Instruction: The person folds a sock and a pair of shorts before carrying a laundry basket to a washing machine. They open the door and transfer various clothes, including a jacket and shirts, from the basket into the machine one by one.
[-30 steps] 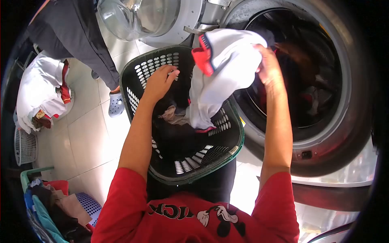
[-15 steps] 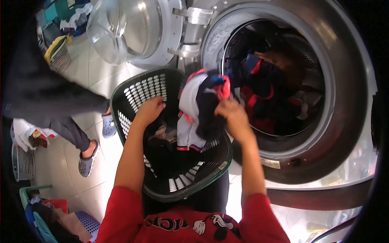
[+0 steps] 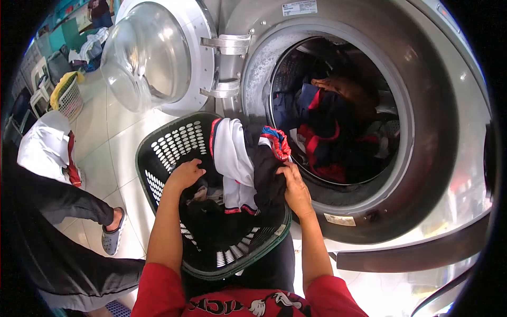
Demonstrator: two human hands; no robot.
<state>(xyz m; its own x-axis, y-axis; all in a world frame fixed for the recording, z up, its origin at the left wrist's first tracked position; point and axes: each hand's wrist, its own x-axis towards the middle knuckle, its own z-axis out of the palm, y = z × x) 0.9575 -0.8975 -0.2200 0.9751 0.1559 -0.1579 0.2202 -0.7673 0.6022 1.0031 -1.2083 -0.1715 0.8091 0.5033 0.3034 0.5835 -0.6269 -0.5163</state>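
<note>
My right hand (image 3: 296,190) pinches the edge of a black, white and red garment (image 3: 237,153) that has a gathered red-and-blue band. The garment hangs bunched over the far right side of a dark green laundry basket (image 3: 177,132). My left hand (image 3: 186,174) is above the inside of the basket, left of the garment, its fingers loosely bent with nothing visible in them. Dark clothes and a pale piece (image 3: 203,194) lie in the basket below. To the right, a front-loading washer drum (image 3: 388,95) stands open with dark, red and brown clothes (image 3: 330,116) in it.
The washer's round glass door (image 3: 148,58) is swung open to the left. Close on the left, a person in dark trousers (image 3: 74,203) and grey clogs stands by white laundry (image 3: 45,145). A pale basket (image 3: 70,103) with yellow cloth sits farther back on the tiled floor.
My right hand keeps hold of the garment, which has settled and spread at the basket's far right side. The other person has shifted, and my view has moved slightly.
</note>
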